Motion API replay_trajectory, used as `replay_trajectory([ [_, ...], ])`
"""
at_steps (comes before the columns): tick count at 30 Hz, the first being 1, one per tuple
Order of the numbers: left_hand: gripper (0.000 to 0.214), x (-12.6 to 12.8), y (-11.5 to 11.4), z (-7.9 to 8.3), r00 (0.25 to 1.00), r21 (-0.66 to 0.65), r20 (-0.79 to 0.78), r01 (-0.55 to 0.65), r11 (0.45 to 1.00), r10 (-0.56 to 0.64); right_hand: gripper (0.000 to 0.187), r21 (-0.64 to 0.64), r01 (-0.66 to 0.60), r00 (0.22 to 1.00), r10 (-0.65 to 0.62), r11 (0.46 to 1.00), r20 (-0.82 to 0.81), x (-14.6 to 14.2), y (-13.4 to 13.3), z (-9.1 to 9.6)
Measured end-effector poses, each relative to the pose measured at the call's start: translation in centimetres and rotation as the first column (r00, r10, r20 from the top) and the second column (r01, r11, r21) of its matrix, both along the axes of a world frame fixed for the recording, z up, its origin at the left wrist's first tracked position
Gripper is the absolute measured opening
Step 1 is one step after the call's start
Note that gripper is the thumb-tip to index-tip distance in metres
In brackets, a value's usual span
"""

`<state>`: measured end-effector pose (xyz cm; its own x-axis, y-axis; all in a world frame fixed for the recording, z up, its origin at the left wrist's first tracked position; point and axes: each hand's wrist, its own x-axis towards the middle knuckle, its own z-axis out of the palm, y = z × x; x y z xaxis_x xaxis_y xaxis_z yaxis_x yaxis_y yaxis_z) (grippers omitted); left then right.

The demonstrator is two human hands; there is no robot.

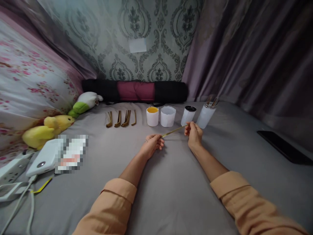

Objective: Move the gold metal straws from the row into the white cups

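Observation:
Both my hands hold one thin golden stick (174, 131) over the grey bed sheet (171, 189). My left hand (152, 144) pinches its near end, fingers closed. My right hand (194, 133) grips its far end, fingers curled. Just beyond stand a white cup with yellow contents (152, 116), a white cup with pale contents (168, 116), a tilted white cup with a black inside (188, 115), and a white cup holding thin sticks (206, 115). To the left of the cups lie several curved golden pieces (121, 118) in a row.
Yellow plush toys (47, 130) and a white and green plush (85, 101) sit at the left by a floral pillow. A power bank (44, 158), a power strip and cables lie at the near left. A black and maroon roll (135, 91) lies against the wall. A dark phone (283, 146) rests at the right.

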<state>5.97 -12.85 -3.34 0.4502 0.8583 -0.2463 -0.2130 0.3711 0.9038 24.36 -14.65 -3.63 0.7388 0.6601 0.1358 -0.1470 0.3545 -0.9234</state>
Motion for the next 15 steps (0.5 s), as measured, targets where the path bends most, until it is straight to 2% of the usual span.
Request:
replay_trajectory([
  [8, 0.007, -0.12, 0.01, -0.46, 0.999, 0.023, 0.042, 0.000, 1.000, -0.001, 0.026, -0.062, -0.005, 0.999, 0.003, 0.998, -0.043, 0.14, -0.06, 0.02],
  [15, 0.006, -0.06, -0.34, -0.42, 0.998, 0.029, 0.054, -0.018, 0.999, 0.016, 0.026, -0.048, -0.032, 0.998, 0.030, 0.998, -0.046, 0.15, -0.68, 0.35],
])
